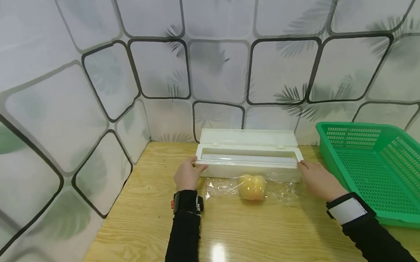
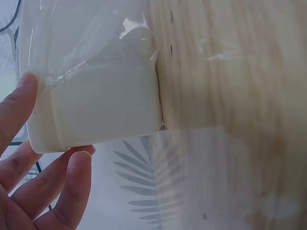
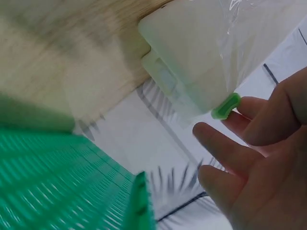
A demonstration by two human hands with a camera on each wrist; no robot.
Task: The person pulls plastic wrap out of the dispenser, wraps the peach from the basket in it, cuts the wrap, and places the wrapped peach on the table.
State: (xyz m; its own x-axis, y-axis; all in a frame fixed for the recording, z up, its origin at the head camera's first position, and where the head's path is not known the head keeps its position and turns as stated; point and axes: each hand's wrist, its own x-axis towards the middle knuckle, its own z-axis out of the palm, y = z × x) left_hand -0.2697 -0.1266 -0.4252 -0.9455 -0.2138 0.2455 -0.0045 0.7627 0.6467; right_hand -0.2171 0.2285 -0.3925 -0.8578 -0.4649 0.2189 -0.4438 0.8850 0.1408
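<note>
A long white cling film dispenser (image 1: 249, 172) lies on the table with its lid (image 1: 247, 138) tipped back and a film roll (image 1: 248, 158) inside. Clear film (image 1: 220, 188) hangs from its front and stretches over a round yellow fruit (image 1: 252, 187). My left hand (image 1: 188, 175) grips the dispenser's left end, thumb on the front top edge and fingers around the end, as the left wrist view shows. At the other end, my right hand (image 1: 319, 178) pinches a small green slide cutter (image 3: 226, 106) at the corner, its other fingers spread loosely.
A green plastic basket (image 1: 344, 179) stands at the right, close beside my right hand and wrist. Behind the dispenser and to the left rise patterned cloth walls (image 1: 217, 75). The wooden table (image 1: 136, 229) extends toward me.
</note>
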